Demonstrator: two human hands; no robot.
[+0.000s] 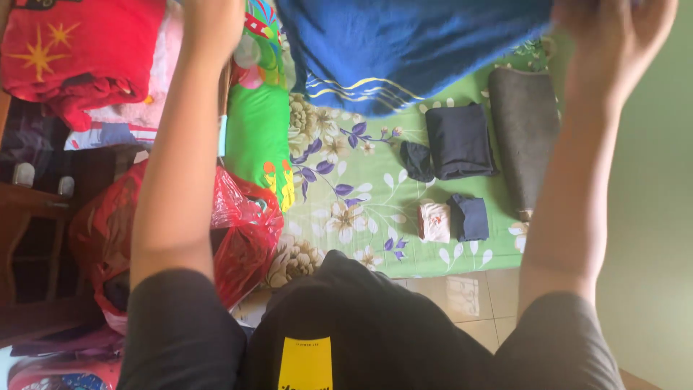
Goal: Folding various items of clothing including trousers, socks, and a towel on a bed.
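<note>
**Both hands hold up a blue cloth over the bed**

At the far left we see a red garment (68,54) with yellow star shapes, lying on a pile of clothes. Below it there is a red plastic bag (242,231), crumpled, beside our left arm. Our left hand (213,22) is raised at the top edge of the view; its fingers are cut off by the edge and we cannot tell if they are together or apart. Next to this arm lies a green pillow (256,137) with colourful prints.

In the middle, the blue cloth (404,50) with thin yellow and white lines hangs in the air between our two hands, above the green flowered bedsheet (354,195). On the sheet we see a folded dark garment (458,141), a small folded white piece (434,221) and a small folded navy piece (471,218) touching it. Further right lies a grey mat (525,137).

Our right hand (613,32) has its fingers clamped on the upper corner of the blue cloth.
</note>
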